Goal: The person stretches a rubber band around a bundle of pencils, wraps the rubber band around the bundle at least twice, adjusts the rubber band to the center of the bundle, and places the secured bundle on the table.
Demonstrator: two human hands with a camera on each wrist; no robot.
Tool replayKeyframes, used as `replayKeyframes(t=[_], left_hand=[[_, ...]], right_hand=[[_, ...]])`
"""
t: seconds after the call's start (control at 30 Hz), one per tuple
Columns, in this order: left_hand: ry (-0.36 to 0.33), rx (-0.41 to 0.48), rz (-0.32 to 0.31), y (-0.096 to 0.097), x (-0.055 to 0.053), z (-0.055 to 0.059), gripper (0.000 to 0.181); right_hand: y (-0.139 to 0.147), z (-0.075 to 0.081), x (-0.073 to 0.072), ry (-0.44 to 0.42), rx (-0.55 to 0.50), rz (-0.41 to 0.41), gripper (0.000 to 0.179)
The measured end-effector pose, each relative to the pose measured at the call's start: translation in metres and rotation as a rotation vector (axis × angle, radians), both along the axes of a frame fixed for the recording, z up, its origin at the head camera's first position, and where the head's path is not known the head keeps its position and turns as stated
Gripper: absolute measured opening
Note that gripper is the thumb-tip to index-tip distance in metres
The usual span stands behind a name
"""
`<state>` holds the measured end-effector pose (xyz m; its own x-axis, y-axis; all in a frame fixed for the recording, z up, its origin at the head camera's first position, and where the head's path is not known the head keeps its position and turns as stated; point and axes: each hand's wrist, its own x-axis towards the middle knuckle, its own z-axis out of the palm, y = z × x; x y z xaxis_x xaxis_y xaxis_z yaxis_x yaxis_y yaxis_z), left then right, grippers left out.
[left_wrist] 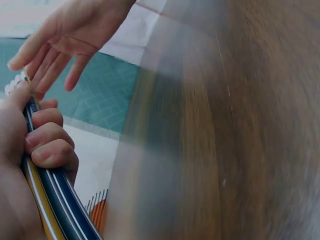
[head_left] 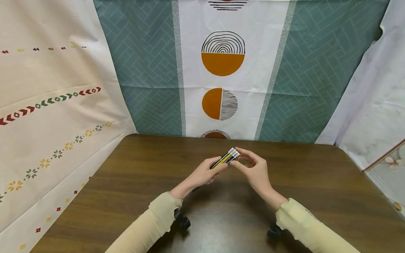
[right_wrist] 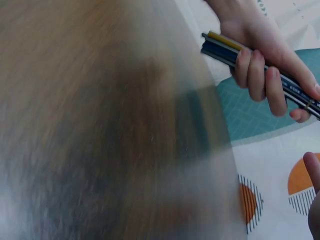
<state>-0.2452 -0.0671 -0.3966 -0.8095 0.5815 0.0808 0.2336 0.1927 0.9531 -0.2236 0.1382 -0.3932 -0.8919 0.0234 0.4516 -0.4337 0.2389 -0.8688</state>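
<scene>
My left hand [head_left: 207, 171] grips a bundle of striped pencils [head_left: 225, 159], several black and one yellow, with white ends pointing up and right. In the left wrist view, the fingers curl round the pencils [left_wrist: 57, 200], their long shafts running down past the palm. Close by the white ends, my right hand [head_left: 255, 171] holds a thin rubber band [head_left: 239, 155] stretched at its thumb and fingertips. The right wrist view shows the pencils' other ends [right_wrist: 220, 47] sticking out beyond the left hand, and a thin band [right_wrist: 308, 105] around the bundle near the thumb.
A brown wooden table [head_left: 142, 158] lies under both hands. Behind it hangs a green and white patterned cloth [head_left: 148, 70], with a cream cloth [head_left: 57, 133] on the left and a white one [head_left: 376, 88] on the right. Dark camera mounts [head_left: 183, 221] sit below the wrists.
</scene>
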Motion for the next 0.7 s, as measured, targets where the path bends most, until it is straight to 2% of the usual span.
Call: replayKeyframes(t=[0.2, 0.37, 0.57, 0.7], left_hand=[[0.099, -0.162, -0.023, -0.002, -0.003, 0.003, 0.026], [0.215, -0.285, -0.060, -0.003, -0.007, 0.006, 0.018], [0.330, -0.384, -0.110, -0.004, -0.009, 0.012, 0.020], [0.355, -0.419, -0.133, -0.004, -0.010, 0.014, 0.020]], right_hand=[[0.004, -0.003, 0.001, 0.052, 0.048, 0.046, 0.042], [0.002, -0.005, 0.002, 0.108, 0.122, 0.126, 0.044], [-0.001, -0.006, 0.006, 0.136, 0.177, 0.159, 0.042], [0.000, -0.008, 0.004, 0.145, 0.176, 0.153, 0.041]])
